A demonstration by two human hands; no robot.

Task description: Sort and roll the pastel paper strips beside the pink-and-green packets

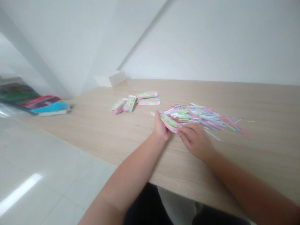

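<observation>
A small pink and green box (169, 122) lies in my left hand (161, 128), with the thumb on one side and the fingers around the other. At the box's near right end, the fingers of my right hand (195, 137) are pinched together against its edge. Whether a stick is between those fingers is hidden. Just beyond both hands spreads a loose pile of thin coloured sticks (203, 115) in pink, purple, green, white and blue. One white stick (212, 135) lies apart, close to my right hand.
Several similar pink and green boxes (147, 100) lie in a group on the wooden table (105, 125), left of the pile. A white box (111, 78) stands against the wall. Colourful packages (51, 106) lie at the far left.
</observation>
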